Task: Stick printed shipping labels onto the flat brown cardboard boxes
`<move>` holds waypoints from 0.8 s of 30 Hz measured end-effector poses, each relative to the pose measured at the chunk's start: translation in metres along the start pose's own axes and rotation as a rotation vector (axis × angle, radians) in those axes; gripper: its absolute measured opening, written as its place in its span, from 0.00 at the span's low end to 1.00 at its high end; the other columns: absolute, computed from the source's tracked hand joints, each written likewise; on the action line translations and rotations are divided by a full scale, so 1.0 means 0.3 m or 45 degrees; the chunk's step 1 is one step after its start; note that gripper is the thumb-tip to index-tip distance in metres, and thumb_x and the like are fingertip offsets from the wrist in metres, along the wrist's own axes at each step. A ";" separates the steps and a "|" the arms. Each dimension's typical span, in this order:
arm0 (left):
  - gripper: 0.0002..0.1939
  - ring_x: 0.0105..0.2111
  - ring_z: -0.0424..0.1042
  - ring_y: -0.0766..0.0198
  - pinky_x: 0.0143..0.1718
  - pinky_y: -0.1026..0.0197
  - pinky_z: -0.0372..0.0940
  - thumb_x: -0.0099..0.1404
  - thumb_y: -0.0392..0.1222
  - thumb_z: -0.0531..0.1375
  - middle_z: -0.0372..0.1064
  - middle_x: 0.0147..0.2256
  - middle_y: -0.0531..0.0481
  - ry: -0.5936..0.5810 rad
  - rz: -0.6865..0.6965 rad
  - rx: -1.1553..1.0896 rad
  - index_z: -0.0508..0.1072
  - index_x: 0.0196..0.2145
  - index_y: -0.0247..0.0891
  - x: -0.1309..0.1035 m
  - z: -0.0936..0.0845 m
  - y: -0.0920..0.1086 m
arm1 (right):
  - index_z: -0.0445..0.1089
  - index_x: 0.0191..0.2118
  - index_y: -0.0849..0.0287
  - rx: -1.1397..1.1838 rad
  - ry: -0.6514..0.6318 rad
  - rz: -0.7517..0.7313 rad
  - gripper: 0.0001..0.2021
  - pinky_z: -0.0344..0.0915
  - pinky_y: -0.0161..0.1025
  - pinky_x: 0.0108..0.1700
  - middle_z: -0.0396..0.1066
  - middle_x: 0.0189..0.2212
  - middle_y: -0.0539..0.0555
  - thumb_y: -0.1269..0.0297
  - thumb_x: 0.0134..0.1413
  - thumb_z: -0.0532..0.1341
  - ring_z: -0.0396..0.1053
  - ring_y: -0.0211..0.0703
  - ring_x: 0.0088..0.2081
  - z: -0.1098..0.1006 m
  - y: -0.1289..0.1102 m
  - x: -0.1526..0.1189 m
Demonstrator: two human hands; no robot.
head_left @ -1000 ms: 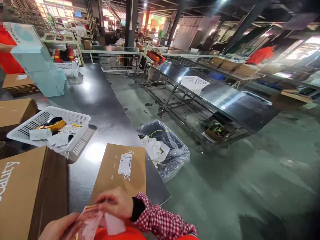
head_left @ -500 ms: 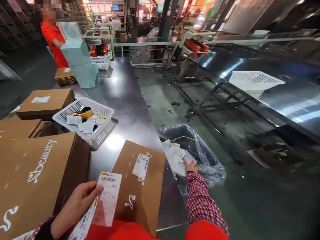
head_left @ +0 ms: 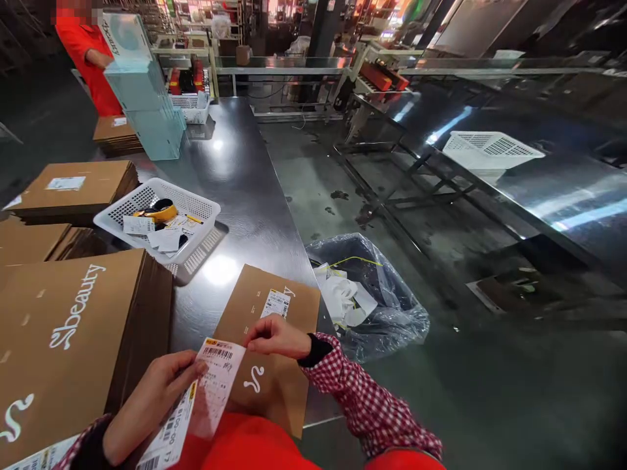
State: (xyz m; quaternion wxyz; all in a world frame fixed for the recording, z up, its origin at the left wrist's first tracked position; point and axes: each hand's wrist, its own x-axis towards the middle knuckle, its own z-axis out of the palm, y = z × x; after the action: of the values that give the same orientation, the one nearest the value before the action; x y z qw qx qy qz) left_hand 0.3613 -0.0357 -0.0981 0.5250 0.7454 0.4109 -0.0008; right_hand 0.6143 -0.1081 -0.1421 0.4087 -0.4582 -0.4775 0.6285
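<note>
My left hand (head_left: 155, 398) is closed on printed label sheets (head_left: 215, 378) at the lower middle, thumb on top. The fingers of my right hand (head_left: 277, 338) pinch the upper right corner of the top sheet. Under my right hand a flat brown carton (head_left: 289, 385) lies at the table's edge, with a white label (head_left: 275, 304) stuck near its far end. To the left rises a stack of brown cartons marked "beauty" (head_left: 63, 326). Beyond them stands a white basket (head_left: 198, 207) with a yellow tape roll and paper slips.
A clear plastic-lined bin (head_left: 406, 320) with crumpled paper stands right of the metal table (head_left: 249, 176). Pale blue boxes (head_left: 154, 130) are stacked at the far left beside a person in red (head_left: 88, 59). Another metal table (head_left: 582, 176) on the right holds a white basket (head_left: 490, 149).
My right hand has moved from the bin's paper leftward to the corner of the label sheet. My left hand still holds the sheets. The view has shifted slightly.
</note>
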 end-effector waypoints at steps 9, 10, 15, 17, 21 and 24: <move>0.21 0.25 0.58 0.67 0.26 0.67 0.54 0.63 0.58 0.53 0.61 0.23 0.56 -0.013 0.008 0.046 0.66 0.24 0.37 0.033 -0.007 0.009 | 0.75 0.29 0.64 -0.164 0.009 -0.012 0.09 0.55 0.30 0.25 0.68 0.20 0.47 0.63 0.42 0.63 0.59 0.30 0.23 -0.014 -0.007 0.008; 0.21 0.25 0.59 0.66 0.26 0.67 0.54 0.62 0.58 0.53 0.62 0.23 0.56 -0.012 0.009 0.062 0.66 0.24 0.37 0.040 -0.009 0.010 | 0.74 0.28 0.64 -0.168 0.004 -0.015 0.09 0.56 0.30 0.25 0.68 0.20 0.47 0.63 0.42 0.63 0.59 0.31 0.24 -0.017 -0.011 0.008; 0.20 0.29 0.67 0.62 0.29 0.65 0.60 0.63 0.57 0.52 0.69 0.27 0.53 -0.042 0.056 0.117 0.71 0.29 0.37 0.084 -0.015 0.014 | 0.73 0.26 0.64 -0.067 0.000 0.030 0.07 0.55 0.30 0.25 0.67 0.19 0.46 0.65 0.39 0.64 0.59 0.30 0.23 -0.036 -0.010 0.020; 0.19 0.30 0.69 0.62 0.33 0.63 0.63 0.63 0.55 0.53 0.72 0.36 0.49 0.158 0.096 0.181 0.71 0.41 0.37 0.102 -0.008 0.026 | 0.71 0.25 0.63 0.110 0.038 0.060 0.07 0.55 0.30 0.24 0.65 0.18 0.45 0.65 0.38 0.65 0.58 0.29 0.20 -0.033 0.002 0.037; 0.21 0.31 0.72 0.61 0.38 0.58 0.66 0.62 0.53 0.54 0.69 0.47 0.43 0.513 0.208 0.269 0.69 0.49 0.39 0.135 0.030 0.083 | 0.65 0.25 0.61 0.534 0.257 0.047 0.13 0.61 0.32 0.25 0.65 0.17 0.44 0.59 0.37 0.68 0.65 0.33 0.19 0.009 0.026 0.088; 0.15 0.39 0.73 0.58 0.41 0.60 0.65 0.62 0.51 0.55 0.74 0.42 0.46 0.417 0.289 0.222 0.74 0.41 0.40 0.169 0.060 0.128 | 0.65 0.26 0.60 0.551 0.338 -0.119 0.15 0.64 0.35 0.31 0.67 0.21 0.47 0.55 0.39 0.68 0.68 0.36 0.24 0.044 0.031 0.127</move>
State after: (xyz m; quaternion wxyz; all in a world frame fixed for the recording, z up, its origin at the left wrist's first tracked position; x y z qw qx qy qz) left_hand 0.4263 -0.0230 -0.0981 0.3814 0.8197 0.4024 0.1437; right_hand 0.5915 -0.0767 -0.1566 0.5850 -0.4161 -0.2947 0.6307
